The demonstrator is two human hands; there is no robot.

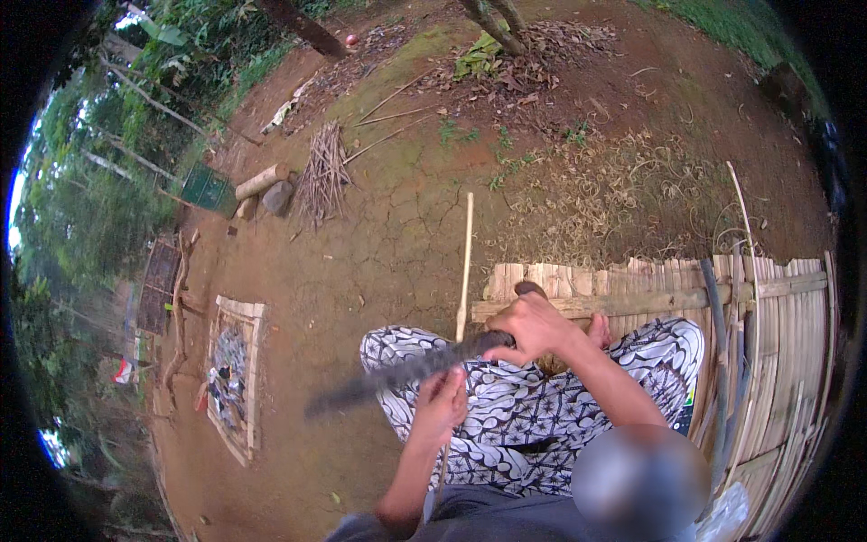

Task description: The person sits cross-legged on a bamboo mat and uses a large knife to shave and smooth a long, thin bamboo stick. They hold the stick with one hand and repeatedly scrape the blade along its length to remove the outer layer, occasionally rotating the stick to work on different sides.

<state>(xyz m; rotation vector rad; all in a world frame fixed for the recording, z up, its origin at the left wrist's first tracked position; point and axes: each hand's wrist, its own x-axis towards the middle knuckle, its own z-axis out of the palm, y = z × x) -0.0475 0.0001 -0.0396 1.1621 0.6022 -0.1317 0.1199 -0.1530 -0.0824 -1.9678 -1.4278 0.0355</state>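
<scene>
My right hand [531,327] is wrapped round the brown handle of a machete [397,372]. Its dark, broad blade points to the left and is smeared by motion. Crossing behind the blade is a long, thin, pale stick [467,257], which stands away from me above my lap. My left hand [440,404] has its fingers closed round the stick just below the blade. The stick's lower part runs down past my left wrist. Both hands are over my folded legs in black-and-white patterned cloth [533,425]. Where the blade meets the stick, I cannot tell whether they touch.
I sit at a slatted bamboo platform [786,352] on the right, with poles lying across it. Curled pale shavings [614,194] litter the ground ahead. A bundle of sticks [325,176] lies farther left, and a wood-framed pit [260,379] holds rubbish. Tree trunks [302,27] stand beyond.
</scene>
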